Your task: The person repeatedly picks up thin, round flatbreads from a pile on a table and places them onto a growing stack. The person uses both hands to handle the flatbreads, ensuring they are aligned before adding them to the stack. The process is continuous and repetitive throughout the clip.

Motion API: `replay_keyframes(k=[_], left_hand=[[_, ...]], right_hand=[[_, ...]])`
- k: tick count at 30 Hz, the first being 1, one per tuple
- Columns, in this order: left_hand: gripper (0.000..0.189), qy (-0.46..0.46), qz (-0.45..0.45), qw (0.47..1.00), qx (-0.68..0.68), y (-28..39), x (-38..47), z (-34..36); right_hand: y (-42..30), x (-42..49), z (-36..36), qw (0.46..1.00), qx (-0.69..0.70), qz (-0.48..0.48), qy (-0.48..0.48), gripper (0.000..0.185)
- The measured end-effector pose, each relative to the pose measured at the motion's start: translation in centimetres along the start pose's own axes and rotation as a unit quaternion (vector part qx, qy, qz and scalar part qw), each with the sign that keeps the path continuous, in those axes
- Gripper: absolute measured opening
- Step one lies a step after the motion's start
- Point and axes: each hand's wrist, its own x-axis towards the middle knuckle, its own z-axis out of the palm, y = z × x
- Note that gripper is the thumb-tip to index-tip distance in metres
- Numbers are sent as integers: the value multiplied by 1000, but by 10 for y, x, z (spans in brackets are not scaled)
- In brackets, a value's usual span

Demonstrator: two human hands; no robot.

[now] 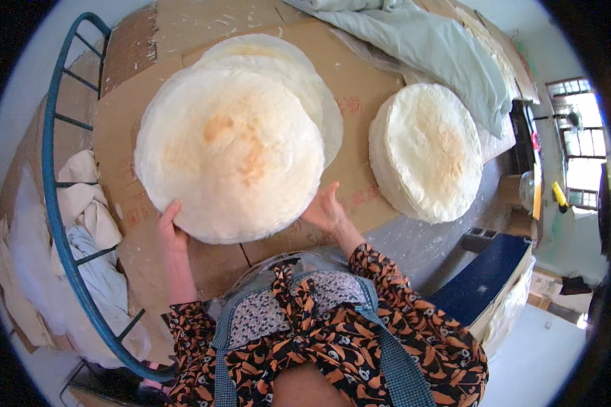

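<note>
A large round of thin white flatbread (234,147) with browned patches lies before me, apparently the top of a stack. Behind it, thinner pale rounds (331,127) stick out at the upper right. My left hand (174,229) grips the near left rim, thumb on top and fingers mostly beneath. At the near right rim is my right hand (328,209), its thumb raised off the bread. The other fingers of that hand are hidden at or under the edge. To the right stands a thick, neat stack of similar flatbreads (427,152).
Flattened cardboard (356,168) with red printing covers the surface. A blue metal bed rail (56,152) curves along the left, with crumpled cloth (89,219) beyond it. A pale green-grey sheet (412,40) lies bunched at the back right. A dark blue panel (481,280) sits at lower right.
</note>
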Motion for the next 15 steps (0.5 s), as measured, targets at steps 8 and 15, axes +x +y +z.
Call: replay_keyframes(k=[8,15], left_hand=[[45,15,-35,999,28,-19,19,-55],[44,35,-25,999,22,-29,18,-48]], right_hand=[[-45,41,1,978,-96,-72,173,61],[-75,71,51,873,-406,-22,271,58]])
